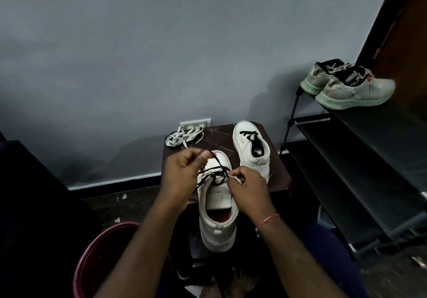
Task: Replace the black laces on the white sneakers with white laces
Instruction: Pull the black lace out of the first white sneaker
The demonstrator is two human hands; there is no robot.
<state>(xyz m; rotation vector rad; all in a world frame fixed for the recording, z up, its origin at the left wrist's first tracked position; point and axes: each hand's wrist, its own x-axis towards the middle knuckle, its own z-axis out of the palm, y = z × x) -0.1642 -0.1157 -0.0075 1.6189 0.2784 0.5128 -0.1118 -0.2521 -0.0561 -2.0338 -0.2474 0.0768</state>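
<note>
Smooth white sneaker (217,207) toe-out on the dark table's (218,140) near edge, left hand (182,170) curled, pinching thin black lace (213,172) above the toe, right hand (248,189) pinching it by the eyelets, second sneaker (251,149) just behind, flat white laces (184,137) bundled far-left.

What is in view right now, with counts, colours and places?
white sneakers: two, white; near one under the hands, far one on table's right.
black laces: two, black; one in each sneaker.
white laces: one bundle, white; table's far left corner.
table: one, dark brown; centre.
running shoes: one pair, grey, mint soles; atop rack.
shoe rack: one, black; right.
bucket: one, maroon; lower left.
wall socket: one, white; behind table.
left hand: pinches near sneaker's lace.
right hand: pinches same lace.
</note>
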